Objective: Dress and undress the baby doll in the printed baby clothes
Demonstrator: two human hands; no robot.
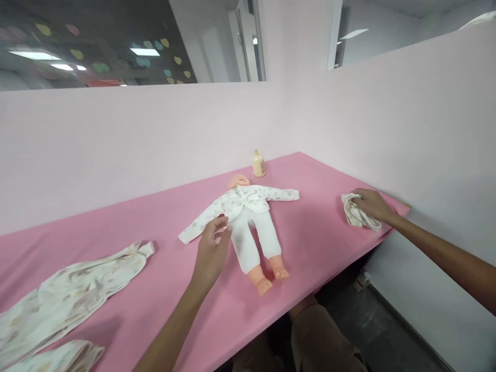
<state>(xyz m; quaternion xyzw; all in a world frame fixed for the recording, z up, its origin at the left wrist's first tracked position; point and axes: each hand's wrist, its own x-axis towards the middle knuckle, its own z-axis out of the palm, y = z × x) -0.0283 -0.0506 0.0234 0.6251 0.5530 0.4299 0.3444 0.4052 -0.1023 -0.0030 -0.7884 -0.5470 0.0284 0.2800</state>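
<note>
A baby doll lies on its back on the pink table, dressed in a white printed top and white trousers, bare feet toward me. My left hand hovers by the doll's near sleeve, fingers slightly curled and apart, holding nothing. Far to the right, my right hand rests on a small crumpled white cloth near the table's right end, fingers closed over it.
A small cream bottle stands behind the doll's head against the pink partition. Printed baby garments lie spread at the left, another folded piece at the bottom left corner. The table's front edge runs diagonally above my knees.
</note>
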